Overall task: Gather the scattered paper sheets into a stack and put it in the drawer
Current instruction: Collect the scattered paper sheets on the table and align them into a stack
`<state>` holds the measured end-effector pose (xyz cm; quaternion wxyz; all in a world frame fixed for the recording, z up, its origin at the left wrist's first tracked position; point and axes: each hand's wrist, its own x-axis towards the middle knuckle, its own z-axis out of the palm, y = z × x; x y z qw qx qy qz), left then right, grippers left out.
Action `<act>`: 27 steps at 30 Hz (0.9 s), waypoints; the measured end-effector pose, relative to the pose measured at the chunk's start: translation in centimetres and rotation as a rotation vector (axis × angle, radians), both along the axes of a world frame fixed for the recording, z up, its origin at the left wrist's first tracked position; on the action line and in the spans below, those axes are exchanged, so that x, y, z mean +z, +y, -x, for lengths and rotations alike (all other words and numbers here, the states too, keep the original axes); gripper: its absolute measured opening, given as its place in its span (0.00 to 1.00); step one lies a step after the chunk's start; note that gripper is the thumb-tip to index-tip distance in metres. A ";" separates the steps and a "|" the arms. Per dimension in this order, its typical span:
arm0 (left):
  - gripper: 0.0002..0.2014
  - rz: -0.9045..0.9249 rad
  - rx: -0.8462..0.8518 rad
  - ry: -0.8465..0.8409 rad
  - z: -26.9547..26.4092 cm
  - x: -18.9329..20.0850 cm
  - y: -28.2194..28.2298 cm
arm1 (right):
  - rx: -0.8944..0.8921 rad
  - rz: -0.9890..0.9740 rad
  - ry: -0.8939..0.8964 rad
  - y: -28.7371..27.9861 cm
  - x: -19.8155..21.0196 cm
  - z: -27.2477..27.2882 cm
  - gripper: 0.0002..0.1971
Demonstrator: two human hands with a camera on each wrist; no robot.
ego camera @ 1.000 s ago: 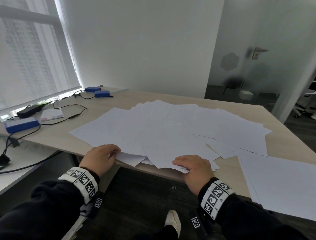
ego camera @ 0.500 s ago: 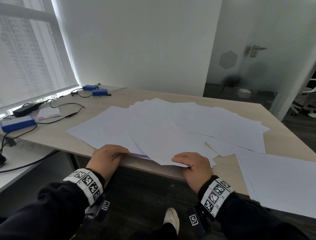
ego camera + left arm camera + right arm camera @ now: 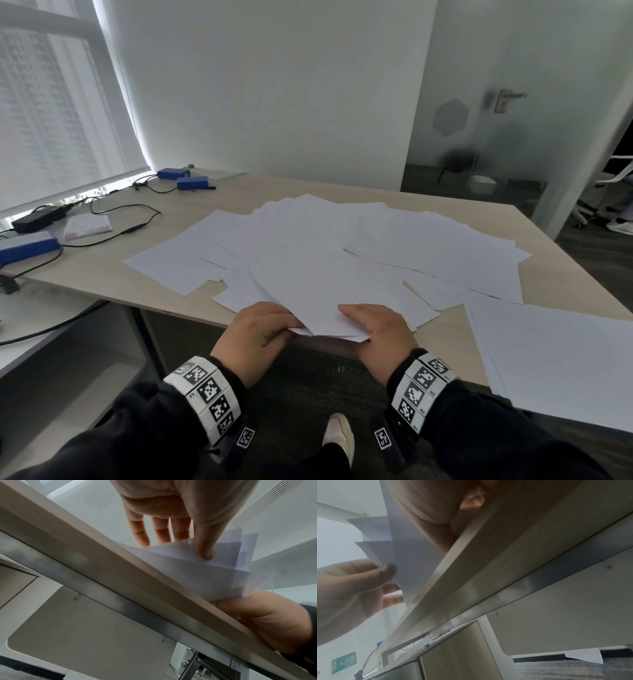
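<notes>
Several white paper sheets [image 3: 325,260] lie fanned across the light wood table [image 3: 102,270], their near corners hanging over its front edge. My left hand [image 3: 270,325] pinches those overhanging corners; in the left wrist view its thumb [image 3: 205,550] is under the sheets [image 3: 188,572] and the fingers go over them. My right hand [image 3: 370,322] holds the same bunch just to the right, fingers on top. In the right wrist view the right hand [image 3: 433,513] sits at the table edge beside the sheets [image 3: 406,550]. No drawer is clearly in view.
A separate pile of sheets [image 3: 555,359] lies at the table's near right corner. Blue boxes [image 3: 181,178], a power brick [image 3: 34,219] and cables [image 3: 130,222] sit on the left. One sheet [image 3: 585,655] lies on the carpet beneath the table. A wood-fronted cabinet [image 3: 453,649] stands beneath.
My left hand has slid right along the table edge toward my right hand, drawing the left-hand sheets inward. The right hand has stayed about where it was.
</notes>
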<state>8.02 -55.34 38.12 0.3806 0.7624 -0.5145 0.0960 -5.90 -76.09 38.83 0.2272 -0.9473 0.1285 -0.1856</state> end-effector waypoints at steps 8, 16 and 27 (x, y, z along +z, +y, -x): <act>0.28 0.096 0.224 0.075 0.1 0.2 1.3 | -0.081 -0.200 0.028 0.2 0.9 0.0 0.26; 0.43 0.167 0.486 0.404 -2.5 0.5 2.1 | -0.254 -0.460 -0.345 -0.4 6.8 2.3 0.11; 0.56 0.246 0.343 0.815 -6.4 4.9 -1.7 | -0.480 -0.664 -0.584 -6.1 13.4 5.3 0.02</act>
